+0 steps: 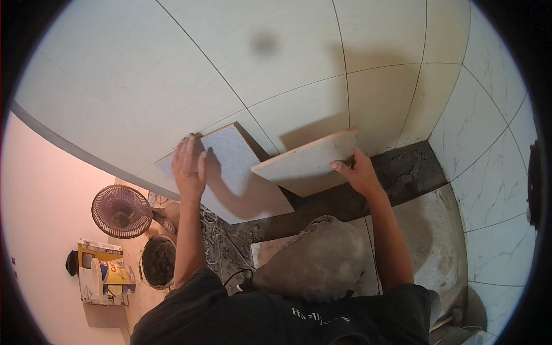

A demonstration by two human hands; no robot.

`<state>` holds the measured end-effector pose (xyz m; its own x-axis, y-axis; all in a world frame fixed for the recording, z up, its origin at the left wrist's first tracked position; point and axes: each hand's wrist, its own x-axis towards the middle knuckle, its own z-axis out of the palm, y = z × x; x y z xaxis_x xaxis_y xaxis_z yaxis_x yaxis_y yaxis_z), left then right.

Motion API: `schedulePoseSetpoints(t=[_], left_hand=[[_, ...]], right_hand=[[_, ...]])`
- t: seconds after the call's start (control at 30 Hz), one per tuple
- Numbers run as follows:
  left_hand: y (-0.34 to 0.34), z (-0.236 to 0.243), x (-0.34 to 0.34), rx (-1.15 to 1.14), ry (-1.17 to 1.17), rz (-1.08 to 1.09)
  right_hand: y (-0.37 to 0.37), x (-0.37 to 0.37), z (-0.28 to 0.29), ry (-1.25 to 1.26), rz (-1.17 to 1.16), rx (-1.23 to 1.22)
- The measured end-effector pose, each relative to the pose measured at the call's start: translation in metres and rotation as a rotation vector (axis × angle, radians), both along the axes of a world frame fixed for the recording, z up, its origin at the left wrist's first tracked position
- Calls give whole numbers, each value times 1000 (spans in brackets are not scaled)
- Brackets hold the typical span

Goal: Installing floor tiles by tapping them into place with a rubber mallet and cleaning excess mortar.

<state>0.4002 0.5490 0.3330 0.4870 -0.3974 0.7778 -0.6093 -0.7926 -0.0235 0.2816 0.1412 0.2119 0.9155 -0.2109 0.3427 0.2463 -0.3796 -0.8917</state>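
My left hand [190,167] grips the upper left edge of a pale bluish-grey tile [253,192], its fingers over the edge. That tile leans tilted against the wall, its lower edge at the floor. My right hand [362,175] holds a second tile [313,164], beige-grey, by its right side, with the thumb on the face and the other fingers hidden behind. This tile is tilted, its left corner near the right side of the first one. A shadow of my left arm falls across the bluish-grey tile.
A strip of dark mortar [408,172] runs along the wall's foot. Large cream tiles cover the wall [293,52]; marbled tiles [489,144] cover the right wall. At left stand a fan [121,211], a bucket of dark mix [159,261] and a yellow-and-white tub [115,278]. My bent knee [310,259] is in front.
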Motion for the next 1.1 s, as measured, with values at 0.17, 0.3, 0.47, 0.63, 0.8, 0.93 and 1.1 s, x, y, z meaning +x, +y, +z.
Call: schedulePoseSetpoints(t=[0.17, 0.3, 0.47, 0.63, 0.8, 0.93, 1.1], left_hand=[[-9, -32, -3, 101, -4, 198], [-10, -25, 5, 56, 33, 200], [4, 5, 6, 192, 94, 164], [31, 47, -7, 162, 323, 53], [52, 62, -11, 230, 477, 26], [43, 53, -33, 128, 510, -38], [-21, 76, -62, 281, 190, -91]], right_hand=[[-5, 3, -5, 148, 92, 157], [-2, 0, -27, 128, 109, 473], [-11, -8, -33, -50, -27, 680], [-73, -34, 16, -284, -230, 691], [-110, -76, 87, -671, -486, 663], [-129, -125, 140, -800, -767, 479], [-157, -211, 178, -663, -1169, 38]])
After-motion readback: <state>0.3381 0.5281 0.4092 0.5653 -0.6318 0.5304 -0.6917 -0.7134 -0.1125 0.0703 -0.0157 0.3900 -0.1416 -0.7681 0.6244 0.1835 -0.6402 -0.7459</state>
